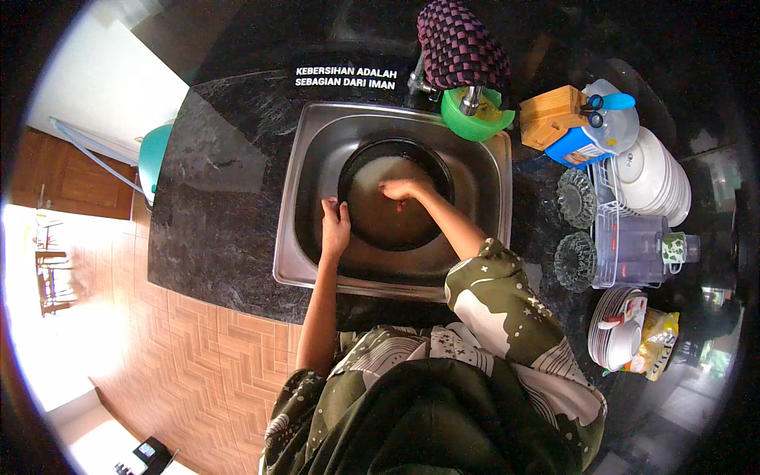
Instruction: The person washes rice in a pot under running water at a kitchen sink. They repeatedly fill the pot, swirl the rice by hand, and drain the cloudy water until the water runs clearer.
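A dark round pot point(446, 172) sits in the stainless steel sink point(286, 237). Cloudy water point(380, 219) fills much of it, and pale grains point(386, 167), which look like rice, show towards its far side. With thumb and fingers, my left hand point(336, 228) grips the pot's left rim. My right hand point(404, 189) reaches into the pot from the right, its fingers bent down at the water. Whether the right fingers hold any grains is hidden. A small reddish patch shows just below that hand; I cannot tell what it is.
Beyond the sink's far right corner, a metal tap point(470, 102) stands over a green bowl point(460, 122), near a woven purple-and-black cloth point(460, 47). Rightward are a wooden block point(549, 116) with scissors, glass dishes point(576, 199), a rack of white plates point(638, 172) and stacked bowls point(602, 332).
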The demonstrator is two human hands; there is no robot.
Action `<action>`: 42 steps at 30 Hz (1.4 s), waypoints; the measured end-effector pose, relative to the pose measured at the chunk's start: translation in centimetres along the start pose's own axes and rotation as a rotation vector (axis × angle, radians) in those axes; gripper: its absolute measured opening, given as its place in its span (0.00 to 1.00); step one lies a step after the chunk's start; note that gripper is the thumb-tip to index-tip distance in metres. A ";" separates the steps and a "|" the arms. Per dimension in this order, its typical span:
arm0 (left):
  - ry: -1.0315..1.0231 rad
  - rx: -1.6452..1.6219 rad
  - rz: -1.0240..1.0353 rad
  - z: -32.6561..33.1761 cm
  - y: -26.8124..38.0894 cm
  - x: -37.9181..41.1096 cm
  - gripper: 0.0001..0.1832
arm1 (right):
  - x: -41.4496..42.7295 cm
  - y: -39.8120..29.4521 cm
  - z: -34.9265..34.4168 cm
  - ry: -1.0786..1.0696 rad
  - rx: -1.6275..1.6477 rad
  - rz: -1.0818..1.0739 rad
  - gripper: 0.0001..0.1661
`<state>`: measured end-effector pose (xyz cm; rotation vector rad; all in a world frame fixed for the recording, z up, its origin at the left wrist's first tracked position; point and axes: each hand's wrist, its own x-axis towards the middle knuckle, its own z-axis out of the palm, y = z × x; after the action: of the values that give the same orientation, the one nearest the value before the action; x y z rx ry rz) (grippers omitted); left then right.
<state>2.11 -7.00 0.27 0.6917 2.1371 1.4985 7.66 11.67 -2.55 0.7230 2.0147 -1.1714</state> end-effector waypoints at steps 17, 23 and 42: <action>0.050 0.051 0.068 0.1 -1.7 0.3 0.12 | -1.0 -0.9 -1.9 0.095 -0.236 -0.038 0.17; 0.006 -0.010 -0.039 0.0 -1.5 0.2 0.14 | -5.2 0.9 -8.7 0.503 0.710 -0.279 0.25; 0.043 0.038 0.090 0.5 -2.4 0.5 0.13 | -3.1 2.3 -11.1 0.797 1.106 -0.338 0.16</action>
<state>1.67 -7.07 -2.21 0.7849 2.1990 1.5350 8.08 22.20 2.67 1.6046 1.9760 -2.5641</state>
